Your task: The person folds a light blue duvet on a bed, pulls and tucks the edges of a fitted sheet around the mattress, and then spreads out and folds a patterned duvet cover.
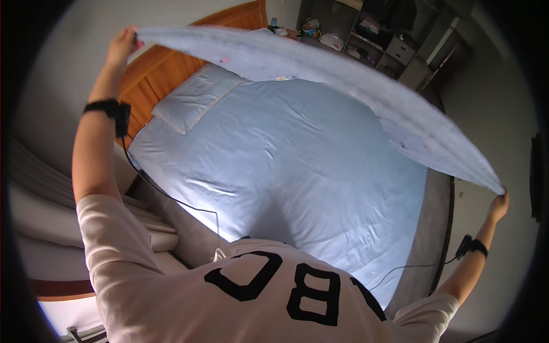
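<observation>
Stretched between my raised, wide-spread arms is a pale blue quilt (pixel 343 71) with small coloured prints. My left hand (pixel 123 46), up near the wooden headboard, is closed on one corner of it. Far out to the right, my right hand (pixel 500 206) grips the opposite corner. The quilt's near edge sags slightly between the hands, and the rest drops behind it over the bed's far side. Beneath lies a bed with a light blue fitted sheet (pixel 274 148), wrinkled in places. A matching pillow (pixel 197 97) rests against the headboard.
The wooden headboard (pixel 148 74) stands at the left. Beyond the bed, an open shelf unit (pixel 366 40) holds bags and folded cloth. Pale curtains (pixel 74 194) hang at the near left. Dark cables run from both wrist straps toward my body.
</observation>
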{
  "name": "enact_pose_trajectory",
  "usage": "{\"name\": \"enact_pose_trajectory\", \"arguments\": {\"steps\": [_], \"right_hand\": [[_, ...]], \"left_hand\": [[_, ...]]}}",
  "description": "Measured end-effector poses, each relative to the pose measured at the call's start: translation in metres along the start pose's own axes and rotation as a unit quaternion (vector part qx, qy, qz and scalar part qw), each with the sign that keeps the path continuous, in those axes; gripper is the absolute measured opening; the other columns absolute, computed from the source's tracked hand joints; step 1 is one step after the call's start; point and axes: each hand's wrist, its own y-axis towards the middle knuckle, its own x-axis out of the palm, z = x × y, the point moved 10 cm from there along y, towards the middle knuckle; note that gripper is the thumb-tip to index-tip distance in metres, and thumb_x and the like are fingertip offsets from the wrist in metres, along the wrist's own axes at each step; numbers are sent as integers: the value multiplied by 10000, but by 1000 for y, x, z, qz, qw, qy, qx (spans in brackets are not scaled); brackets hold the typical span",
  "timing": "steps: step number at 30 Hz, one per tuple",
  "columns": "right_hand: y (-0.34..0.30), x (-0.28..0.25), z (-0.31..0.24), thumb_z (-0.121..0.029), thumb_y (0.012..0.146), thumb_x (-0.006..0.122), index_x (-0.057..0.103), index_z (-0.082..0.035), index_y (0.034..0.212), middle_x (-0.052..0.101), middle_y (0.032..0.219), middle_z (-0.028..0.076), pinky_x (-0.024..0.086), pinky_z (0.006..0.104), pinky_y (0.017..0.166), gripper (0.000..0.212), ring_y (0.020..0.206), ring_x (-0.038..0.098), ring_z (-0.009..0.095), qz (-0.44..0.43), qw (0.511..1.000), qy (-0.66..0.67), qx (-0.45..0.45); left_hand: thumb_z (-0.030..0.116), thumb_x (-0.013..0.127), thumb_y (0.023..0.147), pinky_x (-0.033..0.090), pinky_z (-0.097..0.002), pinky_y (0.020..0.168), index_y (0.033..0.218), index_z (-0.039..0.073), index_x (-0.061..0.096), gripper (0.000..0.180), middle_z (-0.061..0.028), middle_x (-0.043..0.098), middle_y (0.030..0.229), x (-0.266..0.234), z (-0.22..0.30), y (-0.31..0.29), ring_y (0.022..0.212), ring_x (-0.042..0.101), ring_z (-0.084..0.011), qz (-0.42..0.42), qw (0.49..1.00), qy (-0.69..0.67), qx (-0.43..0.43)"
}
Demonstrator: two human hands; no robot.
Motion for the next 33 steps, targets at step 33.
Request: {"name": "enact_pose_trajectory", "arguments": {"steps": [33], "right_hand": [[-725, 175, 7, -116, 658, 470, 578, 9, 748, 566, 811, 162, 421, 355, 687, 188, 735, 529, 310, -388, 833, -112, 378]], "left_hand": [[202, 547, 724, 402, -238, 465, 865, 108, 512, 173, -18, 499, 669, -49, -544, -435, 571, 462, -109, 145, 789, 242, -545]]}}
